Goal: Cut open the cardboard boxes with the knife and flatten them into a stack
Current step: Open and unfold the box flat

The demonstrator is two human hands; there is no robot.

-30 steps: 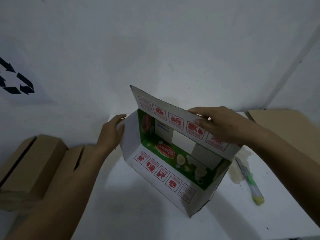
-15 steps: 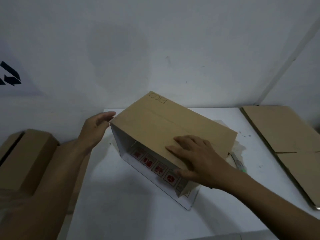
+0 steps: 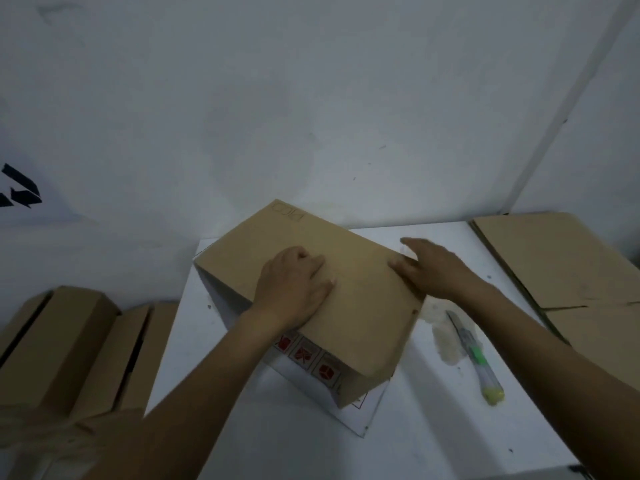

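Nearest to me, below the left wrist, a white flap with red handling symbols (image 3: 301, 355) sticks out from under the brown panel and lies on the table (image 3: 433, 438). I read that as the box's lower side already being down.

The left hand (image 3: 294, 285) lies palm down on the cardboard box (image 3: 367, 313), fingers straight and slightly spread. It presses the top panel toward the table, I judge to collapse it.

Just right of the box, nearer than the right hand, the knife (image 3: 474, 356) lies on the table untouched. It is probably parked within reach because flattening needs both hands.

The right hand (image 3: 433, 268) rests at the panel's right edge, fingers extended and gripping nothing. It is probably steadying that side so the box folds evenly. The box is not yet flat; its near corner stands raised.

Left of the left arm sit upright brown boxes (image 3: 62, 341), apparently waiting for the knife. Beyond the right hand, flattened cardboard (image 3: 554, 258) lies on the table, likely the stack this box will join. Farthest is the bare wall (image 3: 311, 98).
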